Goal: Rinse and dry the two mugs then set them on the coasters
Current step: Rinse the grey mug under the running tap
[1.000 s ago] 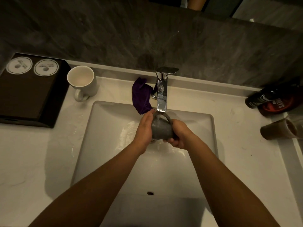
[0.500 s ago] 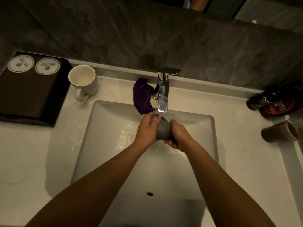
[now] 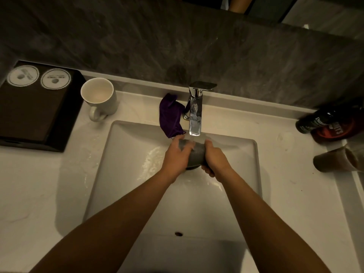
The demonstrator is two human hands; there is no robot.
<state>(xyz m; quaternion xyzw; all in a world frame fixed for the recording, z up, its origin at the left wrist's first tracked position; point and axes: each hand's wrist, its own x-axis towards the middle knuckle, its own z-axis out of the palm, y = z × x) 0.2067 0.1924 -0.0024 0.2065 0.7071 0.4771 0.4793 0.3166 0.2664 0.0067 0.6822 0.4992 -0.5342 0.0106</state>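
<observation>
A grey mug (image 3: 196,154) lies on its side over the sink (image 3: 126,174), right under the chrome faucet (image 3: 195,113), with water running onto it. My left hand (image 3: 177,156) wraps its left side and my right hand (image 3: 213,158) grips its right side. Its handle is hidden. A white mug (image 3: 98,97) stands upright on the counter at the sink's back left. Two round white coasters (image 3: 22,75) (image 3: 55,78) lie on a black tray (image 3: 35,111) at the far left. A purple cloth (image 3: 170,116) hangs over the sink's back rim, left of the faucet.
Dark bottles (image 3: 325,123) lie on the counter at the right edge, with a brown cup (image 3: 334,159) on its side below them. A dark stone wall rises behind the faucet. The white counter (image 3: 39,184) spreads on both sides of the sink.
The grey mug has been turned in my hands under the water: its handle, seen on top a second ago, is now out of sight. Both hands shifted slightly around it.
</observation>
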